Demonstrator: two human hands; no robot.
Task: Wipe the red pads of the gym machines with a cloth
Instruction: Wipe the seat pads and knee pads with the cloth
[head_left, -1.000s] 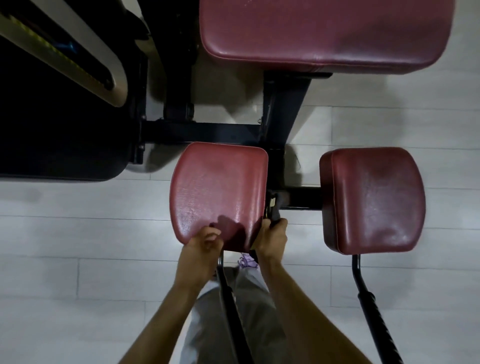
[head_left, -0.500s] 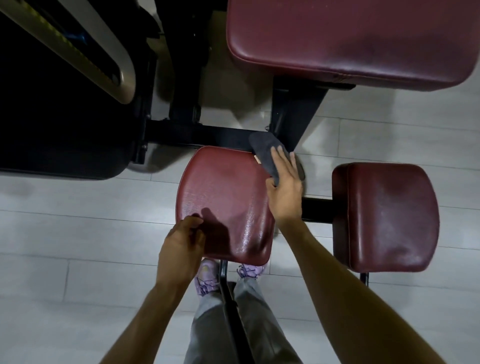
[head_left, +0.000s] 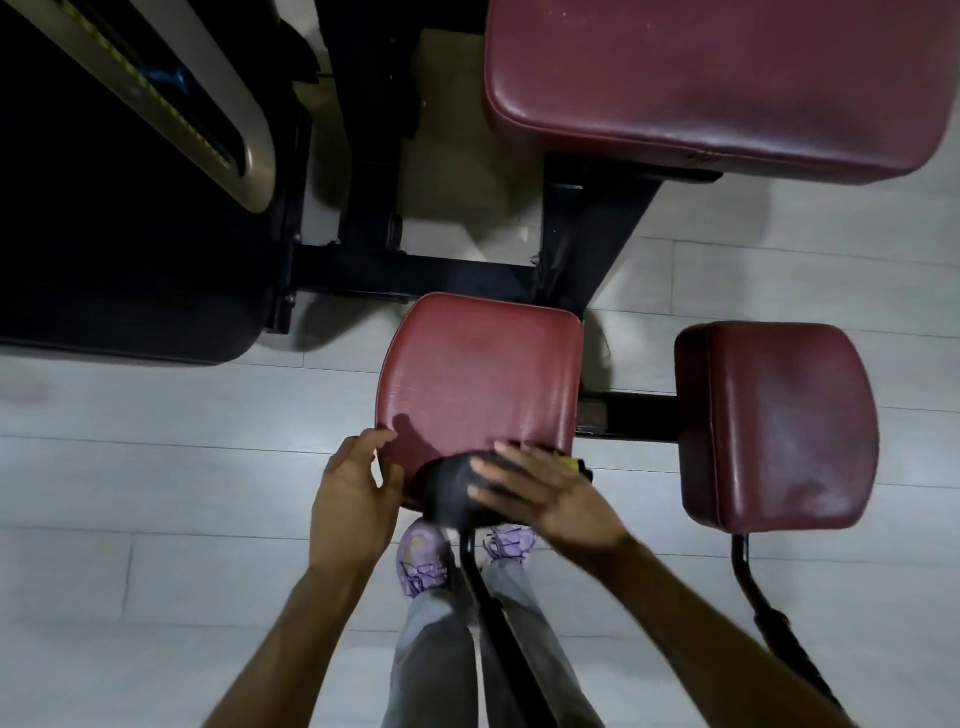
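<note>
1. Right hand (head_left: 545, 493): fingers straight and spread, palm down, pressing the dark cloth (head_left: 449, 496) onto the near edge of the left small pad (head_left: 483, 374). Nothing is curled round the cloth; it is held flat by pressure only. Hand and cloth are motion-blurred.
2. Left hand (head_left: 358, 499): loose and unclenched at the pad's near-left corner, fingertips at the rim. Whether it steadies the pad or only hovers beside it cannot be told.
3. Cloth position: bunched over the near rim of that pad, partly under the right fingers, above the purple shoes (head_left: 421, 561).
4. Step in hand (judgement): wiping the left small pad, stroke at the near edge.
5. Against 0.5 s ago: the cloth and right hand were at the pad's far-right corner and are now at the near rim, so a stroke has run along the pad toward the body. The left hand's fingers, then curled on the near-left edge, have loosened.
6. Not yet reached, as far as seen: right small pad (head_left: 779, 421), well apart across the black crossbar (head_left: 628, 415), and the large pad (head_left: 727, 88) beyond.
7. Next move calls for (judgement): lift or slide the cloth back onto the top face, keep flat pressure, cover the left strip, then cross to the right small pad.
</note>
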